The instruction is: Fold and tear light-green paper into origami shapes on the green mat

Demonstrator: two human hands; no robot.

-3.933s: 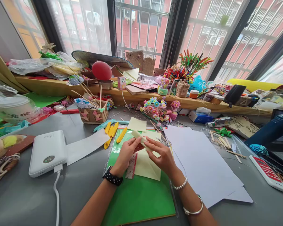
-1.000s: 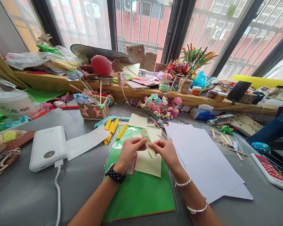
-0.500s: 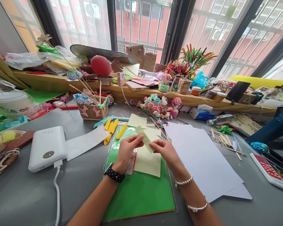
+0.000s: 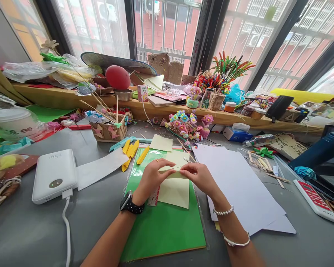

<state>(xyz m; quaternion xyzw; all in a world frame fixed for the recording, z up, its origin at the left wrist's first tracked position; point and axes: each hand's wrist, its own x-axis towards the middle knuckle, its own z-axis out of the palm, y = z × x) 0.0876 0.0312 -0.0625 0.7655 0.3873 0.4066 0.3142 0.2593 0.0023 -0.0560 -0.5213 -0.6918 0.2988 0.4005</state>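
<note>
My left hand (image 4: 151,174) and my right hand (image 4: 199,177) pinch the two ends of a small pale yellow paper strip (image 4: 171,170), held level just above the desk. Under them a larger pale yellow sheet (image 4: 174,192) lies on a green mat (image 4: 164,226). A patterned ruler (image 4: 155,195) sits on the mat by my left wrist, which wears a black watch. Bracelets ring my right wrist.
A white power bank (image 4: 53,175) with its cable lies at the left, a white paper slip (image 4: 100,168) beside it. White sheets (image 4: 239,185) spread to the right. Yellow folded strips (image 4: 131,151), a basket of sticks (image 4: 108,129), paper flowers (image 4: 187,124) and a cluttered wooden sill (image 4: 167,107) stand behind.
The paper strip stood tilted upward between my fingers before; now both hands have turned it flat and edge-on, lower over the yellow sheet.
</note>
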